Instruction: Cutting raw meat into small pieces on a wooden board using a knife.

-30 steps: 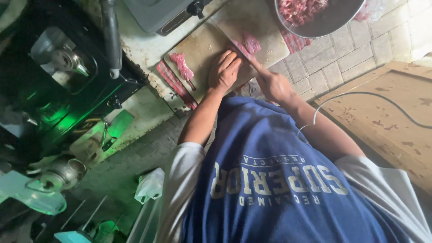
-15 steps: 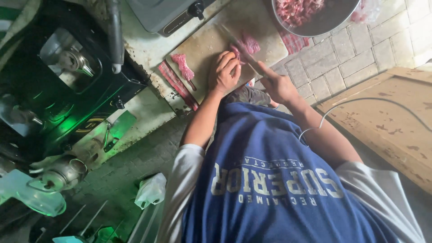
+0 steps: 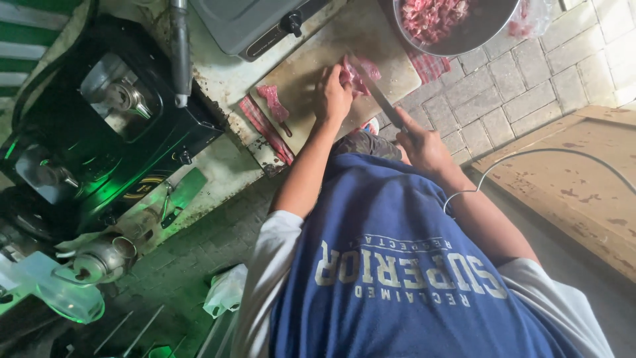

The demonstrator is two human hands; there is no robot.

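My left hand [image 3: 333, 98] presses down on a piece of raw red meat [image 3: 361, 71] lying on a wooden cutting board [image 3: 318, 56]. A knife [image 3: 376, 93] is gripped in my right hand [image 3: 424, 147], its blade slanting up to the meat beside my left fingers. A second strip of raw meat [image 3: 273, 103] rests on the board's left part, apart from both hands. A metal bowl [image 3: 487, 30] full of chopped meat stands just beyond the board on the right. My blue shirt fills the lower part of the view.
A red checked cloth [image 3: 427, 66] lies under the board. A grey appliance with a knob [image 3: 265, 26] stands behind it and a black machine [image 3: 99, 132] sits on the left. A wooden panel [image 3: 570, 179] with a white cable [image 3: 530, 154] is on the right.
Both hands have stayed at the board's near edge on the meat. The knife blade has shifted slightly along the piece and the view has drifted a little.
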